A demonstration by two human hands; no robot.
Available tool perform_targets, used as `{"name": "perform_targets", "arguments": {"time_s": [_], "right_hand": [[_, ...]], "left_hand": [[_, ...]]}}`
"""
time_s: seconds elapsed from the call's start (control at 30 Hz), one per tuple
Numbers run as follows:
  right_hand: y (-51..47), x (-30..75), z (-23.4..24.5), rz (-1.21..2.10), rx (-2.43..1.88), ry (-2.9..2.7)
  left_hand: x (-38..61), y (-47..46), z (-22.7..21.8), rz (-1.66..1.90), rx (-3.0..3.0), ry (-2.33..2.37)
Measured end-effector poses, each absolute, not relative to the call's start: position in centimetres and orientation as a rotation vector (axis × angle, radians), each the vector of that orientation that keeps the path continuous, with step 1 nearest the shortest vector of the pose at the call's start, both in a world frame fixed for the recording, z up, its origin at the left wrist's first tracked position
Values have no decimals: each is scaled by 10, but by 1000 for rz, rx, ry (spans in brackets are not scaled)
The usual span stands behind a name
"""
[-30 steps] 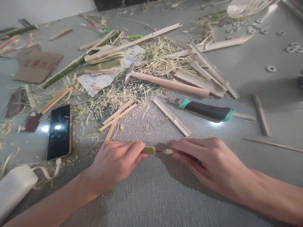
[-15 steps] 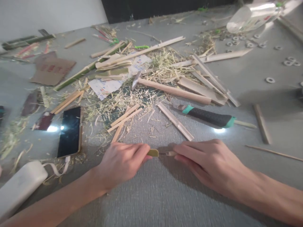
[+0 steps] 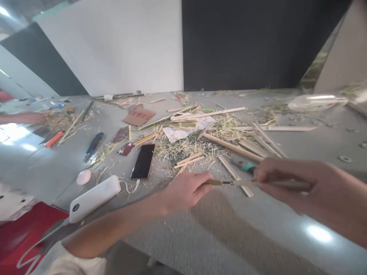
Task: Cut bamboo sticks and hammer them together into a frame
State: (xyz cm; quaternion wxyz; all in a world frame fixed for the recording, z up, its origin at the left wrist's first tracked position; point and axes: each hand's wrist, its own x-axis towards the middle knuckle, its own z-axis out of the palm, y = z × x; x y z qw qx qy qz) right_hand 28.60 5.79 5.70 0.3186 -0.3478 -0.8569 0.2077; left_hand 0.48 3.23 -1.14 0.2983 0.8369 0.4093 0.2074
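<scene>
My left hand (image 3: 190, 191) is closed in a pinch on a yellow-green bamboo piece (image 3: 215, 182), whose free end points right. A small dark-and-metallic part (image 3: 228, 183) sits at that end, followed by a pale thin strip (image 3: 242, 183) running to my right hand (image 3: 318, 187). My right hand is blurred, its fingers closed round a bamboo stick (image 3: 289, 183). Whether strip and stick are one piece I cannot tell. Just behind the right fingers lies a black-and-green-handled knife (image 3: 248, 167), partly hidden. A split bamboo strip (image 3: 229, 168) lies beyond the held pieces.
A hammer (image 3: 229, 145) lies among bamboo shavings (image 3: 183, 147) and strips. To the left are a phone (image 3: 142, 162), a white power bank (image 3: 94, 198) and a blue cutter (image 3: 94, 146). Metal washers (image 3: 345, 159) and a clear bottle (image 3: 315, 102) lie right. Another person's hand (image 3: 31, 117) shows far left.
The view has lifted and swung left, bringing in the wall and another person's hand. My right hand is now farther from my left, and more of the strip shows between them.
</scene>
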Motion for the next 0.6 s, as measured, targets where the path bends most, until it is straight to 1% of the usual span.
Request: {"name": "perform_targets", "arguments": {"time_s": [0.1,0.2,0.37,0.6], "right_hand": [[52,279,86,717,-1160,-2103],[43,260,107,671,-1241,-1970],[31,228,122,616,-1101,-2025],[34,209,121,601,-900,-2236]], "left_hand": [[9,28,5,660,2071,1000],[17,25,17,760,1968,918],[29,25,21,913,1871,855],[37,24,4,1084,1784,774]]}}
